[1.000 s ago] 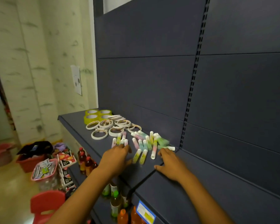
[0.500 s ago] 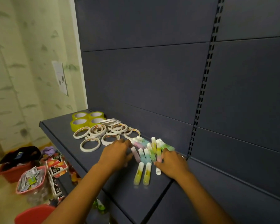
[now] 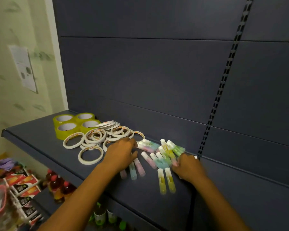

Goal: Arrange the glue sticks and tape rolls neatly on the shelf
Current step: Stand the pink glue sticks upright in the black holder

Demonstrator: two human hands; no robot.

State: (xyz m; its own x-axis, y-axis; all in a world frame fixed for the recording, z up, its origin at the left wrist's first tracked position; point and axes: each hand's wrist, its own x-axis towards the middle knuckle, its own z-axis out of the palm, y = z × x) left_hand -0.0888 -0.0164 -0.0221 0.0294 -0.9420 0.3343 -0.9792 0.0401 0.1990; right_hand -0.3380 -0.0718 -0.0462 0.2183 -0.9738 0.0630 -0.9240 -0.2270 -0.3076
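Several pastel glue sticks lie scattered on the dark grey shelf, and two yellow ones lie side by side nearer the front. My left hand rests palm down on three sticks whose ends poke out from under it. My right hand lies palm down at the right edge of the pile, fingertips touching the sticks, with a white cap showing behind its knuckles. White tape rolls lie in a loose heap to the left. Behind them stand the yellow tape rolls.
The shelf's back panel rises right behind the items, with a slotted upright to the right. Bottles and packets fill the lower shelves and the floor at the left. The front shelf edge runs under my forearms.
The view has moved closer and tilted down. Both hands have slid forward onto the glue sticks, the left now covering three sticks and the right touching the pile's right side.
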